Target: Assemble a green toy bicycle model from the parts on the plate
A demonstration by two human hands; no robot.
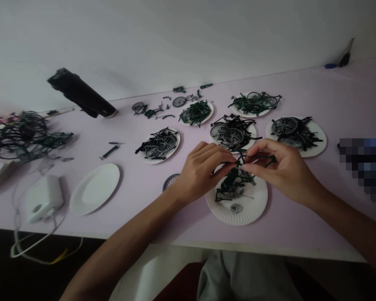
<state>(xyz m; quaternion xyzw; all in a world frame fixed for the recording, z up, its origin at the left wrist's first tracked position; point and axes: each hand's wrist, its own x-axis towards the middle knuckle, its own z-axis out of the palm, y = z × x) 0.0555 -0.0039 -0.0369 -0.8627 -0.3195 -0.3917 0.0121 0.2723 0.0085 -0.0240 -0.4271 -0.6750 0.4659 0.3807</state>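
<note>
Left hand (203,169) and right hand (277,169) pinch a thin dark-green, seemingly plastic frame part (242,156); below their grip sits a round white ridged plate (253,207).

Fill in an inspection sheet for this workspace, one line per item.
Surface: pale table, no spill seen
Job's things: dark green part held over a paper plate; five more loaded plates behind
Clutter: bicycle-like pile, tilted black cylinder, loose wheel
Hands: left and right, fingers closed on the green part
Cables: white cable from white box, overhanging front edge
Surroundings: grey wall; right side pixelated
</note>
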